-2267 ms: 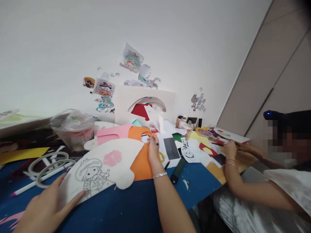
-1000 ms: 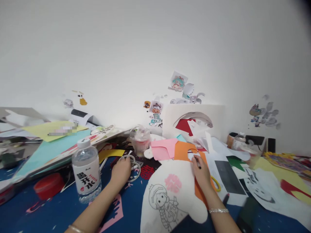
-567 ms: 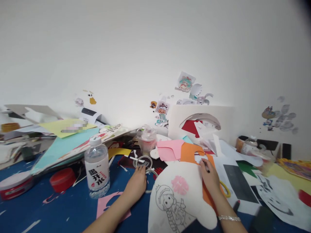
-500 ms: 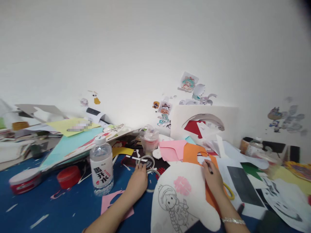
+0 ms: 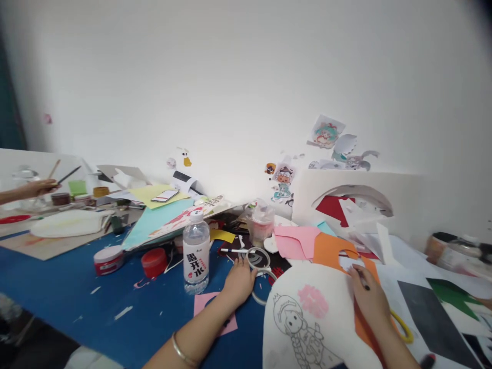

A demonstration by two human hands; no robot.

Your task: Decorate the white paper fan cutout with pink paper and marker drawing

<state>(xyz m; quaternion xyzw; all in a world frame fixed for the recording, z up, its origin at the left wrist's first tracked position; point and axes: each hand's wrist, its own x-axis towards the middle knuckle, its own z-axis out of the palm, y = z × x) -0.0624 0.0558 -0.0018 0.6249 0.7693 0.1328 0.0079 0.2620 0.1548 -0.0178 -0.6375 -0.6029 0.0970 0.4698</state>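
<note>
My left hand (image 5: pixel 240 282) lies on the blue table, fingers stretched out, its thumb side against two grey-white rings that look like tape rolls (image 5: pixel 258 259). A pink paper with a cut-out hole (image 5: pixel 200 303) is partly under my left forearm. My right hand (image 5: pixel 369 297) is closed around a dark pen (image 5: pixel 365 285), over orange paper (image 5: pixel 326 249) with a cut-out opening. Between my hands, a white rounded piece (image 5: pixel 334 307) bears a line drawing of a braided girl in a crown and a pink patch. The pen's tip is hidden.
A water bottle (image 5: pixel 196 256) stands left of my left hand, near red-filled jars (image 5: pixel 154 262). At far left, another person's hand (image 5: pixel 38 188) holds brushes. A phone (image 5: pixel 164 196) rests on yellow paper. A yellow ring (image 5: pixel 404 328) lies right of my right wrist.
The view has turned left, so things appear farther right and another person's hand now shows. My left fingers look more extended beside the rings; my right hand still grips the pen.
</note>
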